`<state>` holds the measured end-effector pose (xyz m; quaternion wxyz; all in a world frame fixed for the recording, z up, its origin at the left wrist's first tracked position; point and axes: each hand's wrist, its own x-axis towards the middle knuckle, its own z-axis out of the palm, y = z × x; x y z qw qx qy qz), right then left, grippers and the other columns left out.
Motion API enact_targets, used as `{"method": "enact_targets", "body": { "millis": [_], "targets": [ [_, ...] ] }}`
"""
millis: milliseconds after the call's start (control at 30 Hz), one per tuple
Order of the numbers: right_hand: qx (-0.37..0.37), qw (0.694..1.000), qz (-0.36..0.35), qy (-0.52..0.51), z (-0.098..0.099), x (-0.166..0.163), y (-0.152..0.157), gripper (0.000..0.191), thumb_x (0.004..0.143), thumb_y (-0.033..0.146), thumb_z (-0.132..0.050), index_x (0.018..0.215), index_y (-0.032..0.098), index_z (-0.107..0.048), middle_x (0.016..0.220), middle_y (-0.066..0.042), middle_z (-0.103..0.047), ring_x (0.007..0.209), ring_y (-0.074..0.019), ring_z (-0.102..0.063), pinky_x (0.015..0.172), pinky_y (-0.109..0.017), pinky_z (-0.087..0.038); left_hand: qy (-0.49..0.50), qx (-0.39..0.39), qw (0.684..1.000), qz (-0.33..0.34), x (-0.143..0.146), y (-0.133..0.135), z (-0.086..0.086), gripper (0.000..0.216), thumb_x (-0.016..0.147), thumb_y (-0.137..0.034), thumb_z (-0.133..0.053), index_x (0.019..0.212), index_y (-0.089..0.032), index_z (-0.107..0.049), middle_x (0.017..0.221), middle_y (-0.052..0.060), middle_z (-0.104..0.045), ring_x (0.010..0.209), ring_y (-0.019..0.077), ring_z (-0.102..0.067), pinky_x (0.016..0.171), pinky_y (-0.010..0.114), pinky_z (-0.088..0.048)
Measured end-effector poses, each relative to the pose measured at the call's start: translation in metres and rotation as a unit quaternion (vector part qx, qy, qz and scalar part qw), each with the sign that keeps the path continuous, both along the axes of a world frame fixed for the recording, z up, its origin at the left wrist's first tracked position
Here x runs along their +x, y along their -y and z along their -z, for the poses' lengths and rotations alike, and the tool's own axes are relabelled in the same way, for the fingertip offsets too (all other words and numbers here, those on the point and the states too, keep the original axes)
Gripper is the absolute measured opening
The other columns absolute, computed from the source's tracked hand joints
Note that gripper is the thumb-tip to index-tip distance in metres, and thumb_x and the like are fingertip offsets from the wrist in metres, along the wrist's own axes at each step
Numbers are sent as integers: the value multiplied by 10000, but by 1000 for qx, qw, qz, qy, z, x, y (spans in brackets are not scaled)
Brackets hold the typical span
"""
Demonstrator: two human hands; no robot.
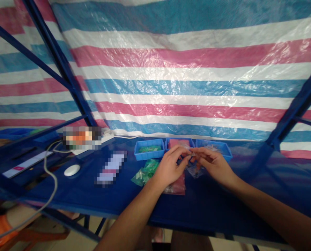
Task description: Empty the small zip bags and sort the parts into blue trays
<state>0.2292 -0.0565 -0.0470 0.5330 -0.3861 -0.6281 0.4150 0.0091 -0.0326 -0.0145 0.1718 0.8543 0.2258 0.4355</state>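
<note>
In front of the middle blue bin (192,143), the left hand (171,165) and right hand (215,164) pinch a small piece (193,154), neither nearer; its long axis, blurred, seemingly runs hand to hand.

A left bin (150,156), middle bin (167,146) and right bin (227,156) stand in a row on the table (84,195), before the tarpaulin (181,73). Plastic bags (145,174) lie in front of the left bin; right of them, a small item (192,154) is between the left hand (170,166) and right hand (216,165).
</note>
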Motion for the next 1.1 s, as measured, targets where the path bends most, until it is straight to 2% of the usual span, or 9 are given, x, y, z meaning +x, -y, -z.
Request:
{"method": "enact_targets", "body": {
  "millis": [167,300,433,533,667,767,900,1033,1100],
  "targets": [
    [59,994,58,73,0,-2,1,241,950,450,-754,1055,237,-789,920,-49,-724,794,-198,-672,690,-324,-553,30,8,999,-23,0,1,-3,169,1041,-285,-615,1130,-209,-737,1334,128,-623,1278,249,-620,1151,407,-499],
    [118,983,92,103,-1,-2,1,200,949,451,-760,974,259,-807,1065,-77,-711,1014,-252,-679,832,-368,-572,9,-12,1000,-11,2,0,-1,184,1063,-297,-576,1135,-210,-721,1202,99,-716,1177,234,-680,1098,392,-531],
    [52,996,50,50,0,-5,1,242,937,467,-770,1035,246,-780,1026,-69,-760,915,-236,-704,769,-359,-576,3,-37,999,-38,2,-1,3,233,1043,-327,-619,1235,-210,-680,1111,65,-766,1024,213,-731,1013,361,-566],
    [-1,1000,16,-9,-1,-7,2,408,921,464,-791,1258,258,-689,881,-22,-755,757,-202,-687,635,-313,-543,6,-44,998,-44,2,0,3,317,1039,-311,-618,1340,-213,-643,1162,71,-773,1025,213,-741,1009,355,-567],
    [1,999,10,-40,-6,-5,4,386,956,442,-757,1286,262,-671,787,3,-724,687,-180,-671,598,-293,-527,15,-62,998,-23,2,0,1,234,1040,-302,-612,1223,-219,-733,1186,65,-791,1057,215,-748,1005,331,-569],
    [-10,999,-6,-45,-9,-2,4,277,981,451,-711,1155,240,-749,885,-45,-768,719,-192,-702,627,-318,-564,36,-93,995,-30,2,-2,1,229,1043,-328,-608,1153,-213,-772,1161,66,-803,1044,223,-754,970,324,-579],
    [2,999,-29,-33,-9,2,2,327,960,458,-727,1208,247,-756,1094,-85,-801,819,-218,-740,707,-363,-607,58,-128,990,-24,1,-4,2,345,1089,-390,-508,1200,-204,-776,1192,80,-797,1097,236,-743,1005,340,-567],
    [42,995,56,75,-12,8,0,316,911,495,-780,1085,231,-781,1005,-78,-805,736,-209,-705,646,-344,-564,49,-131,990,-4,1,-2,0,401,1112,-408,-444,1307,-196,-724,1170,85,-792,1067,227,-739,999,343,-566],
    [103,974,127,158,-15,18,-2,283,950,506,-730,1025,240,-791,970,-77,-787,780,-234,-700,672,-364,-550,36,-131,991,1,1,0,-1,412,1118,-404,-429,1396,-205,-658,1133,76,-791,1029,215,-741,958,335,-578]
  ]
}}
